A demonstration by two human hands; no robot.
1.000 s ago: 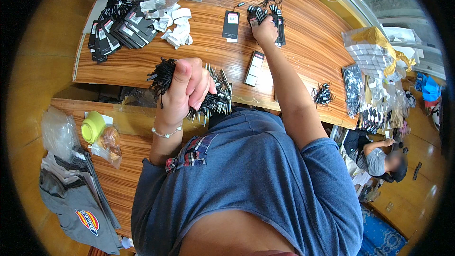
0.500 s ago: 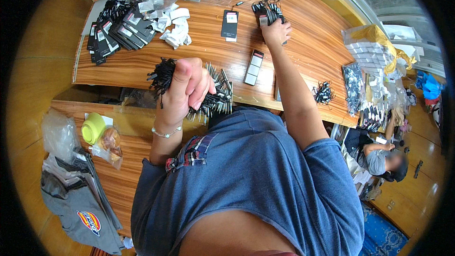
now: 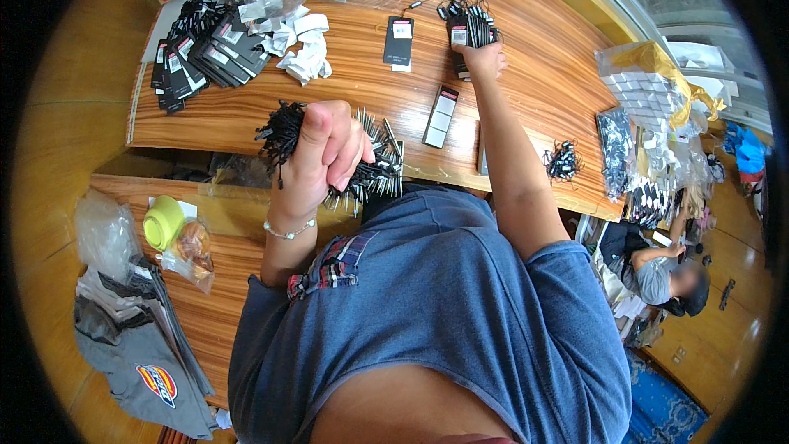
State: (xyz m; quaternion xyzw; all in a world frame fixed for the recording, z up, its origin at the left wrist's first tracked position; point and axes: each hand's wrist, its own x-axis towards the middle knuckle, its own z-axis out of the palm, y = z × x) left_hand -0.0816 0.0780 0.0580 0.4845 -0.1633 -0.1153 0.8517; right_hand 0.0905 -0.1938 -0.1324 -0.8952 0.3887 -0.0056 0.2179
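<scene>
My left hand (image 3: 320,144) is closed in a fist around a thick bundle of black hang-tag strings (image 3: 279,133). Looped heads stick out on its left, and thin loose ends spread out on its right. Farther off on the table, my right hand (image 3: 486,61) grips the near end of a stack of black hang tags (image 3: 472,30). The thumb lies on the stack's left side; the other fingers are mostly hidden. Cords trail from the stack's far end. Left of it lies a single black tag (image 3: 398,43) with its cord. A black strip with white labels (image 3: 441,116) lies nearer to me.
At the far left a pile of black tags (image 3: 218,53) sits beside crumpled white paper (image 3: 308,49). A small heap of strings (image 3: 563,160) lies right of my forearm. Plastic bags (image 3: 645,82) line the right edge. A green cup (image 3: 163,222) stands lower left. Another person (image 3: 657,275) is at right.
My right hand has slid slightly toward me and to the right along the tag stack, uncovering more of the tags. My left hand has stayed in place.
</scene>
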